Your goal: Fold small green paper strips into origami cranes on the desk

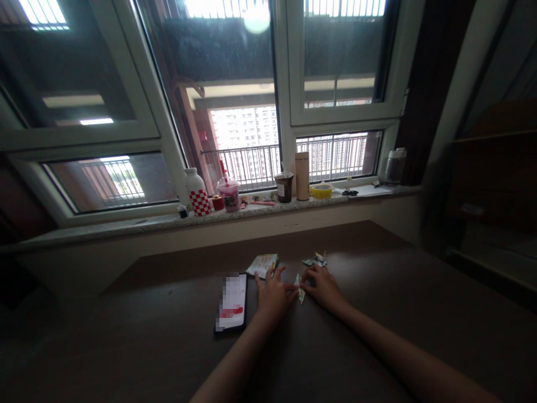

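Note:
On the dark brown table (377,313), my left hand (273,294) and my right hand (322,286) meet over a small folded piece of patterned paper (299,290). Both hands pinch it from either side, fingertips pressed to it. A finished folded paper shape (316,260) lies just beyond my right hand. A small stack of patterned paper sheets (262,264) lies beyond my left hand. A phone (232,302) with its screen lit lies flat to the left of my left hand.
A stone window sill (138,223) runs along the wall behind the table, with a checkered bottle (198,192), a pink drink cup (229,194), a dark cup (284,186), a tan tumbler (302,176), a yellow tape roll (321,191) and papers (369,191). A dark shelf (495,168) stands at right.

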Motion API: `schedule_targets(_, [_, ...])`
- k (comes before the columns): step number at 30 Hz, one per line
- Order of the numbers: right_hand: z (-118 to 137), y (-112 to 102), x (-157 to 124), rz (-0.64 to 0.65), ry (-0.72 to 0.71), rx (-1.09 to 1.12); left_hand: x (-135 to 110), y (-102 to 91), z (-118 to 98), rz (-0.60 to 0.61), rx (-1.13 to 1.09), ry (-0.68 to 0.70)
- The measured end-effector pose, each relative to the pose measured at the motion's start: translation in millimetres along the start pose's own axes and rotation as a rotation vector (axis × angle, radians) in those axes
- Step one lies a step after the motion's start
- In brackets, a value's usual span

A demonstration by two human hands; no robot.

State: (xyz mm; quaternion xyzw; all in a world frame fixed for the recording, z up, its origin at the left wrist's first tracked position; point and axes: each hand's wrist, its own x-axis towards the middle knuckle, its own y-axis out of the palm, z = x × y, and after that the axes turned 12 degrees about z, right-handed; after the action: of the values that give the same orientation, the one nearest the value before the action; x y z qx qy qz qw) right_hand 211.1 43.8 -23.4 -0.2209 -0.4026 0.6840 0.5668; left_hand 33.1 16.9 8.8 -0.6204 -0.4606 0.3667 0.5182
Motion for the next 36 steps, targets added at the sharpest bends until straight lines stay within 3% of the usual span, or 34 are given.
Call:
schedule_targets(7, [-9.4, -1.3, 1.9, 0.033, -0.045, 0.081, -0.7, -0.1, 0.5, 0.02, -0.042, -0.066])
schedule_targets(12, [-14.4, 1.4, 1.1, -0.011, -0.056, 0.107, -3.2, 5.8, 0.4, 0.017, -0.091, -0.078])
schedule_targets(20, [-13.2, 2.7, -2.1, -0.033, -0.079, 0.11, -1.2, 13.3, -1.4, -0.093, -0.195, -0.096])
schedule_targets(27, [-10.3, -1.1, -5.4, -0.016, -0.092, 0.117, 1.8, 11.0, -5.6, -0.096, -0.279, -0.125])
schedule_targets(36, [-15.5, 3.7, -0.9, -0.078, -0.168, 0.233, 2.8, 12.6, -6.2, -0.226, -0.409, -0.114])
